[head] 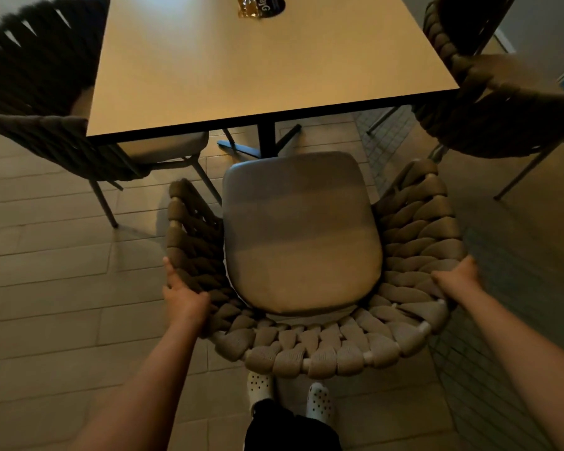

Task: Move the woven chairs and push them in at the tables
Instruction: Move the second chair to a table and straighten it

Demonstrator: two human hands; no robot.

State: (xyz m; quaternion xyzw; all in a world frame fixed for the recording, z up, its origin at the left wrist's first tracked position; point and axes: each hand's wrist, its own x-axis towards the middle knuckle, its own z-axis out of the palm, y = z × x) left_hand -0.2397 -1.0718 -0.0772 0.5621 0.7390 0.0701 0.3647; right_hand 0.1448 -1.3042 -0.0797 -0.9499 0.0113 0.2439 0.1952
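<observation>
A woven chair [306,346] with thick braided beige rope arms and a grey seat cushion [300,232] stands right in front of me, facing the table [241,76]. My left hand [183,297] grips its left armrest and my right hand [456,278] grips its right armrest. The cushion's front edge sits just short of the table's near edge, beside the table's black pedestal base [264,141].
A second woven chair [46,102] stands at the table's left side, partly under it. A third woven chair [489,102] stands at the right side. A small packet and dark round item [261,4] lie on the far tabletop. My feet in white clogs [319,402] are behind the chair.
</observation>
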